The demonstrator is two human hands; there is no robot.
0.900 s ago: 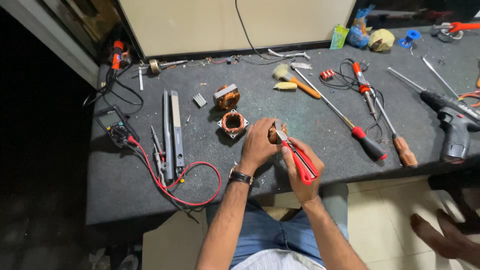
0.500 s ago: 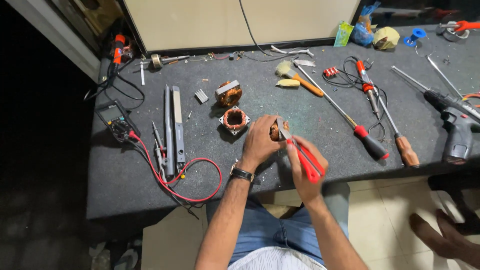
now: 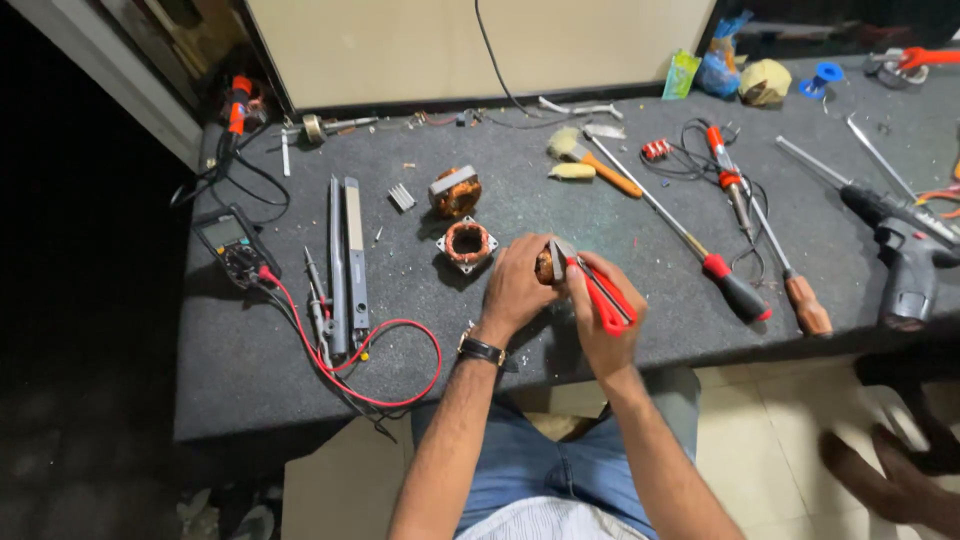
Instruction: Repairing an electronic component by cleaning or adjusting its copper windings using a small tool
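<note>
Your hands have barely shifted since half a second ago; the red-handled pliers stand a little steeper in your right hand, and the rest of the bench lies as it did. Your left hand (image 3: 515,290) is closed around a small copper-wound motor part (image 3: 545,266), held just above the near half of the dark workbench (image 3: 300,390). Your right hand (image 3: 600,320) grips the red-handled pliers (image 3: 595,285), its fingers wrapped tight round the handles, and the metal nose meets the part at its right side. Whether the nose is biting on anything, you cannot tell.

At 10 o'clock from your hands, close by, sits a square stator with copper windings (image 3: 467,243), and beyond it a second wound coil (image 3: 455,192). At 9 o'clock lie two long grey metal bars (image 3: 345,262) side by side, with a multimeter (image 3: 232,245) further out and its red lead (image 3: 400,385) looping back toward 8 o'clock. At 2 o'clock a long screwdriver with a red and black handle (image 3: 735,293) points your way, a wooden-handled screwdriver (image 3: 805,305) just beside it. A cordless drill (image 3: 900,250) lies at 3 o'clock, well apart. A brush with an orange handle (image 3: 590,160) rests at 12 o'clock. Nothing lies between your two hands and the part
</note>
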